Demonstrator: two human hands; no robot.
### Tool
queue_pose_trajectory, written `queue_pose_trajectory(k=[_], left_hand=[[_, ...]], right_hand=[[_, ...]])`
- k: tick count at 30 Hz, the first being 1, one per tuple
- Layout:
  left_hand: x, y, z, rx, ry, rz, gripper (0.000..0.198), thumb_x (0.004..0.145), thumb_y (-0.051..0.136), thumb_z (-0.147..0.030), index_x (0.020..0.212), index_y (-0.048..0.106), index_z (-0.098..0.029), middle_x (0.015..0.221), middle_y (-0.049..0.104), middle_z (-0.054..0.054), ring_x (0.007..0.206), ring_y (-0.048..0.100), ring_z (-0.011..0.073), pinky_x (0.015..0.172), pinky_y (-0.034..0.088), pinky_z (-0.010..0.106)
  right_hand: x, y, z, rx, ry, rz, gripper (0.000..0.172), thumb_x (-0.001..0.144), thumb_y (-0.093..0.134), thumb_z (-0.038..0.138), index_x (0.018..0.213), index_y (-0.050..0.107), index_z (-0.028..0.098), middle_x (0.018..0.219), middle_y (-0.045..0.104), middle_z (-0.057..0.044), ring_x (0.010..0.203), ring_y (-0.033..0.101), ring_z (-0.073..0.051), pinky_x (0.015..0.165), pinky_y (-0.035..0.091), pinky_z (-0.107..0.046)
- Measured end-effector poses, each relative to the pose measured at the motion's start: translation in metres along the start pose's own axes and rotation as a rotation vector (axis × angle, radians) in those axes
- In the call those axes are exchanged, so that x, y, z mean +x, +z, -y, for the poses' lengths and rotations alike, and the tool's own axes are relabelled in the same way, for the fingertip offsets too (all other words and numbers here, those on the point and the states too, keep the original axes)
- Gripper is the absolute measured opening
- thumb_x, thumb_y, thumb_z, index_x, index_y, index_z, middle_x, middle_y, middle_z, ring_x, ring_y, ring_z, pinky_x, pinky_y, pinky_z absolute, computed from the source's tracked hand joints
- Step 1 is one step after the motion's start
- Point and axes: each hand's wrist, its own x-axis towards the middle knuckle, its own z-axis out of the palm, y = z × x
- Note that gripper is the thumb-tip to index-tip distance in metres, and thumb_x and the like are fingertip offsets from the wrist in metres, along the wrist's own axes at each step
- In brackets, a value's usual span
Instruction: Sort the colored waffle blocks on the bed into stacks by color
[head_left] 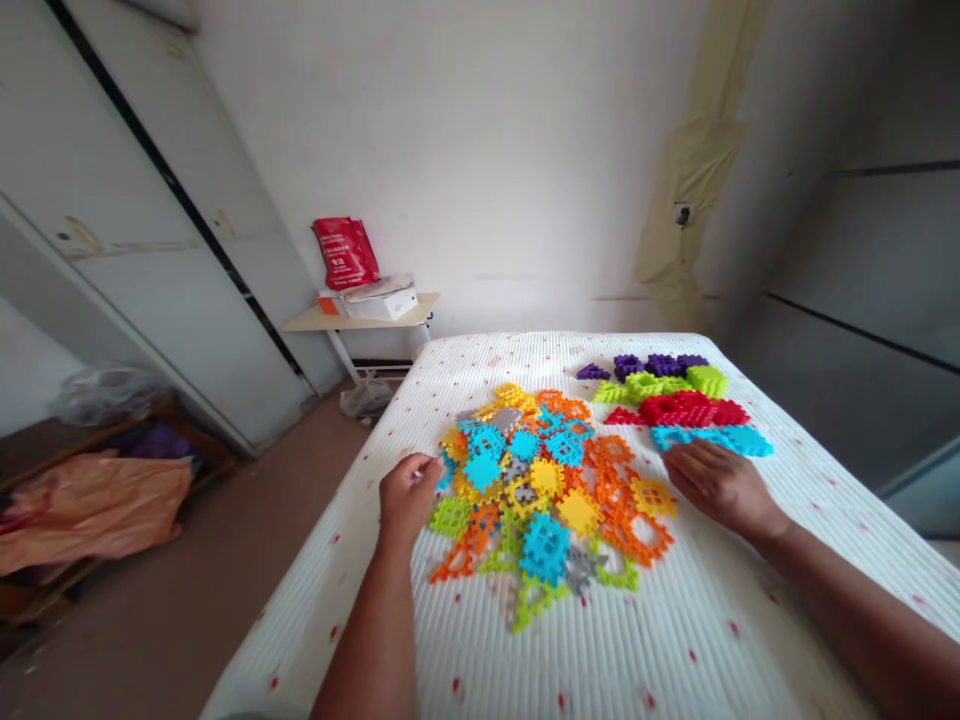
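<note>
A loose pile of plastic interlocking tiles, with yellow tiles (579, 512), orange tiles (637, 530), blue tiles (545, 548), green tiles (450, 517) and grey tiles (581, 570), lies on the bed. At the pile's left edge is my left hand (409, 492), fingers curled into a pinch beside a blue tile; what they hold, if anything, is hidden. My right hand (720, 488) reaches palm down to the left end of a row of blue interlocking tiles (739, 440). Its fingers are together and bent against the blue tiles, fingertips partly hidden.
Behind the blue row lie rows of red tiles (694, 410), lime green tiles (652, 387) and purple tiles (664, 365). A ribbed white sheet with red spots (480, 660) covers the bed. Beyond it, a small table (405, 312) holds a red bag (346, 253) and white box (382, 303).
</note>
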Motion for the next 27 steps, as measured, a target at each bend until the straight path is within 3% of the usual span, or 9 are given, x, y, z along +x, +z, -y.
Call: queue_pose_trajectory(k=[3, 6, 10, 13, 16, 27], left_hand=[[-0.009, -0.013, 0.013, 0.022, -0.084, 0.046, 0.029, 0.073, 0.052, -0.044, 0.064, 0.06, -0.017, 0.056, 0.053, -0.003, 0.058, 0.05, 0.0125, 0.056, 0.037, 0.022], [-0.022, -0.021, 0.018, 0.032, -0.087, 0.122, 0.026, 0.07, 0.055, -0.039, 0.075, 0.066, -0.017, 0.071, 0.063, 0.001, 0.069, 0.057, 0.016, 0.062, 0.041, 0.025], [-0.036, -0.024, 0.019, 0.061, 0.016, 0.219, 0.036, 0.065, 0.057, -0.033, 0.097, 0.067, -0.02, 0.099, 0.064, 0.006, 0.09, 0.058, 0.0205, 0.078, 0.046, 0.032], [-0.041, -0.026, 0.021, 0.112, 0.124, 0.291, 0.051, 0.058, 0.064, -0.031, 0.108, 0.064, -0.022, 0.112, 0.059, 0.007, 0.106, 0.052, 0.025, 0.096, 0.04, 0.04], [-0.042, -0.028, 0.025, 0.138, 0.186, 0.349, 0.061, 0.056, 0.067, -0.029, 0.116, 0.06, -0.024, 0.119, 0.055, 0.007, 0.112, 0.049, 0.0271, 0.099, 0.037, 0.043], [-0.041, -0.026, 0.03, 0.063, 0.183, 0.335, 0.038, 0.058, 0.055, -0.017, 0.092, 0.071, -0.024, 0.106, 0.063, 0.005, 0.105, 0.054, 0.0226, 0.099, 0.039, 0.04]], right_hand=[[-0.026, 0.0, -0.009, -0.058, 0.025, -0.048, 0.015, 0.088, 0.049, 0.022, 0.086, 0.064, 0.019, 0.08, 0.067, -0.008, 0.073, 0.058, -0.017, 0.067, 0.041, -0.027], [-0.037, -0.002, -0.014, -0.075, 0.051, -0.091, 0.015, 0.088, 0.051, 0.025, 0.085, 0.064, 0.02, 0.08, 0.068, -0.008, 0.071, 0.06, -0.017, 0.065, 0.043, -0.027], [-0.038, -0.002, -0.013, -0.058, 0.081, -0.118, 0.015, 0.087, 0.051, 0.024, 0.085, 0.064, 0.018, 0.078, 0.069, -0.007, 0.07, 0.062, -0.016, 0.064, 0.045, -0.026], [-0.037, -0.001, -0.012, -0.059, 0.083, -0.128, 0.017, 0.088, 0.049, 0.022, 0.083, 0.064, 0.016, 0.078, 0.069, -0.007, 0.069, 0.063, -0.016, 0.063, 0.046, -0.025], [-0.038, 0.001, -0.012, -0.057, 0.099, -0.13, 0.018, 0.088, 0.049, 0.022, 0.083, 0.064, 0.016, 0.077, 0.069, -0.006, 0.068, 0.064, -0.015, 0.063, 0.047, -0.024], [-0.039, 0.008, -0.011, -0.014, 0.157, -0.077, 0.02, 0.088, 0.047, 0.024, 0.081, 0.064, 0.017, 0.074, 0.068, -0.005, 0.064, 0.063, -0.014, 0.06, 0.046, -0.023]])
